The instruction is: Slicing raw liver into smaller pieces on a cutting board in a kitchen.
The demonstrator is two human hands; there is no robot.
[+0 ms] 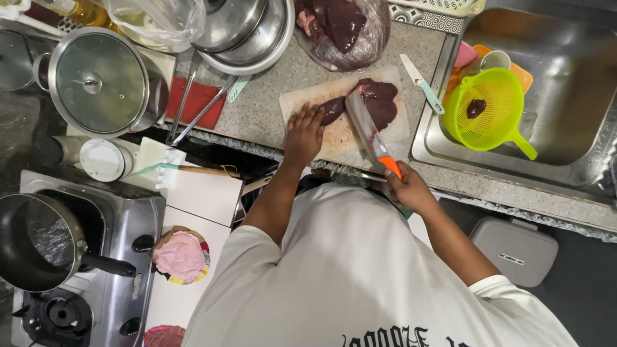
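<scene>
Liver [379,101] lies on the pale cutting board [340,132], near the front edge of the counter [270,109] and just left of the sink [565,96]. A smaller dark lobe [332,109] sits at its left end, touching your fingertips

Your left hand [304,133] rests flat on the board, fingers spread and pressing on the small lobe; it grips nothing. Your right hand [406,187] is closed around the orange handle of a knife [369,132], whose broad blade lies across the board with its tip over the meat

Handling, as a judgement: the meat looks wet and glossy, so expect it to be slippery, soft and limp, with no stiffness to lift by. It likely tears rather than breaks. Pin it from above with flat fingers, knuckles back from the edge, close beside the cut line. To move a piece, scoop under it rather than pinch

The board shows wet smears, so it may slide on the counter

Nearby: a green colander [485,109] in the sink holds one dark piece; a small knife [421,83] lies right of the board; a clear bag of more liver [344,29] lies behind it
</scene>
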